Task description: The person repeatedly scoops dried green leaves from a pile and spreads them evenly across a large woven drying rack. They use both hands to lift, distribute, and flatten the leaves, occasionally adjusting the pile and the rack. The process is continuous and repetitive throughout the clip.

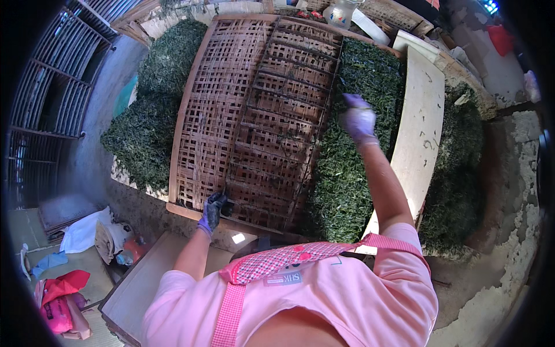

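Observation:
A large wooden-framed rack of woven bamboo (211, 75) lies in front of me. Over its middle is a slatted bamboo screen (277, 133) with dark crossbars and bits of green stuck to it. My left hand (214, 211), in a purple glove with dark-stained fingers, is closed at the screen's near left corner. To the right of the screen spreads a thick bed of dark green, finely shredded leaves (344, 179). Above this bed is my right hand (359, 120), also in a purple glove. It is blurred, so its fingers and anything in them cannot be made out.
A pale board (419, 127) stands along the leaf bed's right side. More green leaves are heaped at the left (144, 124) and at the far right (454, 179). Beside me at lower left are a flat panel (150, 283) and red cloths (63, 289). A clear jar (341, 13) sits at the back.

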Available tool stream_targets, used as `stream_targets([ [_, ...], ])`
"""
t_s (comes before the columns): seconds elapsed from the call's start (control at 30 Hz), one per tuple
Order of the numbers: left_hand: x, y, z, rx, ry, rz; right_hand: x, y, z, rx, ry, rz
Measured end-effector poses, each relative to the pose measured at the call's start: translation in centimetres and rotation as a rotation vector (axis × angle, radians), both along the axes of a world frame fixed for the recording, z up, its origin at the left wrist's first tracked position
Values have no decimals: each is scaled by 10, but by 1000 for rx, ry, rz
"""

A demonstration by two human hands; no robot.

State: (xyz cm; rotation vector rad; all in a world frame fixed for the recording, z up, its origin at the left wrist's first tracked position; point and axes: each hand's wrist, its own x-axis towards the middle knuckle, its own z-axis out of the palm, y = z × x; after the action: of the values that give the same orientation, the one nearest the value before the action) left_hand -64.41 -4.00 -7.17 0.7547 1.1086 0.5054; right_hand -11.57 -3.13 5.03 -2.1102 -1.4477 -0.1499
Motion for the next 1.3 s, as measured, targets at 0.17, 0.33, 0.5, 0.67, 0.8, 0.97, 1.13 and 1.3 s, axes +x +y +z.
stream_targets([
  [0.17,11,-1,9,26,114,104,-5,44,-15,-328,241,-158],
  [0.33,9,0,5,85,79,14,37,5,16,-136,27,-344],
  [0.5,5,-5,4,142,108,55,-118,23,25,-449,24,340],
  [0.67,7,-7,12,102,69,47,-120,27,2,-566,362,252],
  [0.8,10,-10,8,78,4,62,-3,-35,10,609,786,-245],
  [0.97,25,-5,-20,189,153,36,-123,-111,-26,76,106,218],
  [1.13,37,-33,-50,488,105,281,-257,-118,-65,-415,-75,400],
  [1.3,43,-29,-49,669,423,33,-231,-107,-73,-364,22,66],
])
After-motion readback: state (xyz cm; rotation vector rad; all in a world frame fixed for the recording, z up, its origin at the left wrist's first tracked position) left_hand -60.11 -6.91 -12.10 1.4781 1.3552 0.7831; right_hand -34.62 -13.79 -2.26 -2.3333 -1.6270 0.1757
